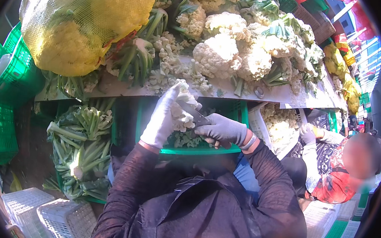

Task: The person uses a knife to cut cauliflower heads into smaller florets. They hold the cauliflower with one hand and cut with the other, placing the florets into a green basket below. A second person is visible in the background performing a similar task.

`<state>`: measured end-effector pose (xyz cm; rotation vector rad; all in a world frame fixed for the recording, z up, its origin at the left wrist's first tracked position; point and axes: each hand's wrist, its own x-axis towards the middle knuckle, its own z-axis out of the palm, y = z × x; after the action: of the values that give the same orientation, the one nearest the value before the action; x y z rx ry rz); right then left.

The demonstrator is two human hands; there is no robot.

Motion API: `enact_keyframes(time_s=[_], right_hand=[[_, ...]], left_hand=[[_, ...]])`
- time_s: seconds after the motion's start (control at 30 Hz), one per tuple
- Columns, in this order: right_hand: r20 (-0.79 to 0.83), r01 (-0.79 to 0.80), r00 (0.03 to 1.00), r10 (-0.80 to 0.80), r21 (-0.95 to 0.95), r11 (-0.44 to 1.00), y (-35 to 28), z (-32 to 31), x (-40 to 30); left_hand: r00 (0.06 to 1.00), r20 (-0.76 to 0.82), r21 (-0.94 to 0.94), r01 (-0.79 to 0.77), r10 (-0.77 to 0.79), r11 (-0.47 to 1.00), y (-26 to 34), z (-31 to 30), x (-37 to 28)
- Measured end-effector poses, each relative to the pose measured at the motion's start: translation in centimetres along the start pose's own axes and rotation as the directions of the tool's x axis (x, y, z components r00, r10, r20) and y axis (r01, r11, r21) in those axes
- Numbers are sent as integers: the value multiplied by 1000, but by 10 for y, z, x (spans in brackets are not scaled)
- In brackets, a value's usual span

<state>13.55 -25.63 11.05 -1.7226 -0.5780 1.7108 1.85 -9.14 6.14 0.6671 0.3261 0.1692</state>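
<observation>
In a pale glove, my left hand [161,118] grips a piece of cauliflower [183,113] over a green plastic crate [188,151]. My right hand [225,130], in a grey glove, is closed around a knife [196,114]. The knife's dark blade lies against the right side of the cauliflower, and its handle is mostly hidden by my fingers. Below both hands, small cauliflower pieces and leaf scraps [185,140] lie inside the crate.
Cauliflower heads [220,56] heap on the white table [209,93], beside a yellow mesh bag [84,23] of cauliflower. Leaf trimmings [80,157] fill a crate at left. White crates [67,218] stand lower left. A co-worker [329,173] sits at right by a crate of florets [277,121].
</observation>
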Motion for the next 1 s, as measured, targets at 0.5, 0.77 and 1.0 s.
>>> enact_keyframes(time_s=[0.5,0.77,1.0], right_hand=[[-401,148,914,-59,195,970,12,44,-16],[-382,80,923,-44,81,993,19,47,3],[-497,191,550,-671,-708,680,68,39,52]], left_hand=[[955,-260,10,-143,141,990,-10,20,3],[915,-209,210,-303,345,930,-27,19,4],[950,-310,-302,-53,-45,952,-30,12,12]])
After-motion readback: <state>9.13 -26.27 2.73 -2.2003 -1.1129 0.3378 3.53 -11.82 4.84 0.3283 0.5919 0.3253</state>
